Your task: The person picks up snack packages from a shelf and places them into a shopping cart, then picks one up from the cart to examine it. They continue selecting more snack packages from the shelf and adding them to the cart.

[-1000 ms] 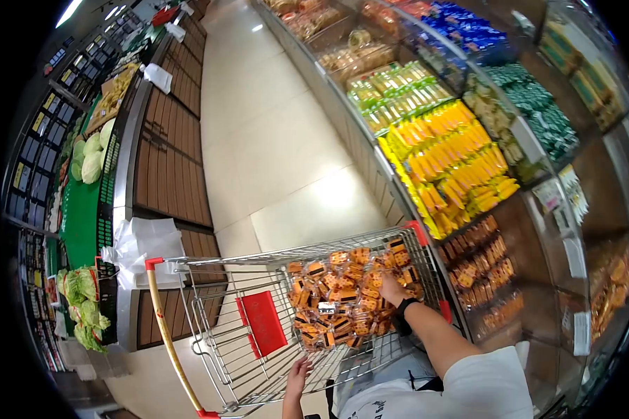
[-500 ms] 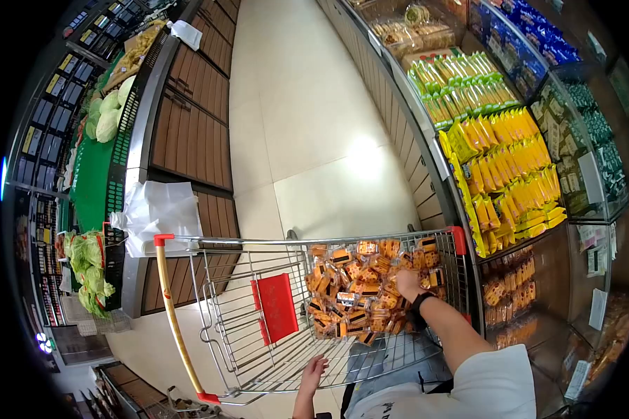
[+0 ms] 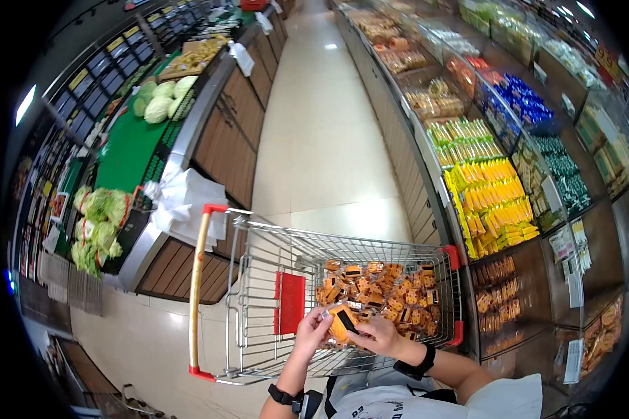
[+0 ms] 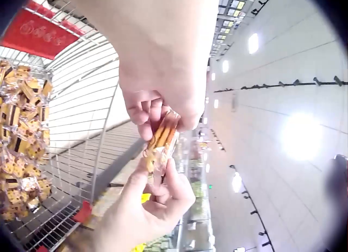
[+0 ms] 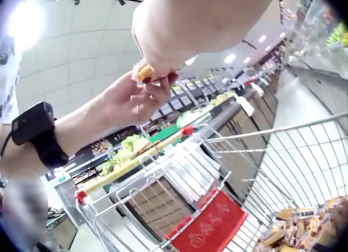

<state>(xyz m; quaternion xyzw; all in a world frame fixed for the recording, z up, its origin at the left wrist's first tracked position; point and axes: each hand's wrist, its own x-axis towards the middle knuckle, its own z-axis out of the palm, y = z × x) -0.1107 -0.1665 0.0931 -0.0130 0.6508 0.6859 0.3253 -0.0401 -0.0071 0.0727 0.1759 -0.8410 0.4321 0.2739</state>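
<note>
Between both hands is a clear-wrapped biscuit packet [image 3: 342, 322], orange with a dark label, raised over the near side of the shopping cart [image 3: 288, 305]. My left hand [image 3: 313, 331] pinches one end of it. At the opposite end, the fingers and thumb of my right hand [image 3: 379, 336] grip the wrapper. The left wrist view shows the packet [image 4: 163, 137] edge-on, its layers stacked inside the film. A pile of similar wrapped packets [image 3: 388, 286] fills the far end of the cart, beneath and beyond the hands.
Shelves on the right hold yellow packets [image 3: 496, 202], green-and-white packets [image 3: 465, 140] and blue packets [image 3: 524, 101]. To the left, a produce counter carries cabbages [image 3: 162, 105] and leafy lettuce [image 3: 101, 230], with white plastic bags [image 3: 189, 199] hanging at its edge. A tiled aisle [image 3: 321, 140] runs ahead.
My right hand has come back from the pile toward the body with a packet. The left hand has risen from beside the cart and now pinches it too. The head view has shifted.
</note>
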